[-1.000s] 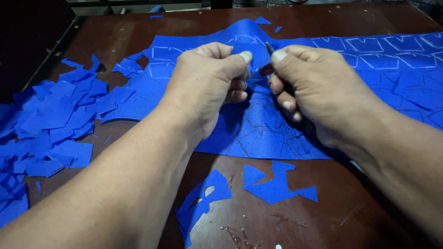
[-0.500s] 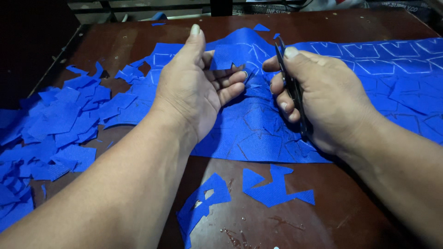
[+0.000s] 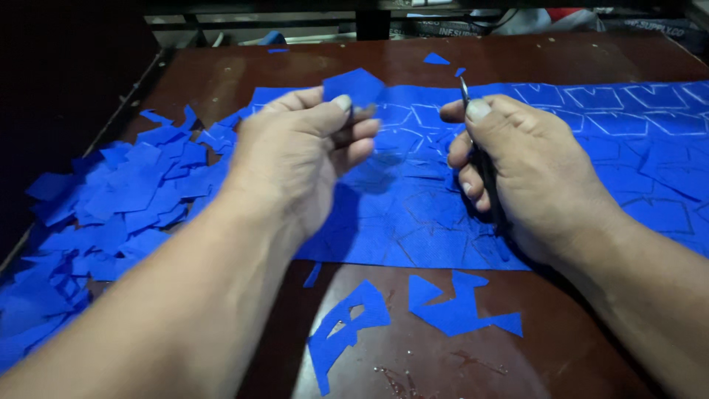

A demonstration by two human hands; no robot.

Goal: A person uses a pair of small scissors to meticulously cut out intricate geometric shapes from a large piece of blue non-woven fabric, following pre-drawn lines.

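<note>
Head view, starting at the fingers (image 3: 341, 103) of the left hand (image 3: 295, 159): thumb and forefinger are pinched shut on a small cut blue piece (image 3: 354, 85), a five-sided shape now lifted clear above the blue sheet (image 3: 413, 222). Half a second ago that hand lay open and flat on the sheet with nothing between its fingers, and a second ago both hands were bunched together over one spot; the piece has since come free and been raised, so one more shape looks to be fully separated from the sheet

The right hand (image 3: 528, 177) is curled closed around dark scissors (image 3: 480, 159), whose tip pokes up past the thumb. Their blades appear closed, though the hand hides most of them. This hand has drawn slightly to the right and rests on the sheet, well apart from the lifted piece

Outward from the hands, the blue sheet runs across the brown bench (image 3: 591, 347) toward the right, with pale outlines of more shapes drawn on it and not yet cut. To the left a heap of cut blue pieces (image 3: 111, 214) covers the bench edge, near the left forearm. In front of the sheet, closer to the camera, lie two larger blue offcuts (image 3: 461, 303) with notched gaps in them
</note>
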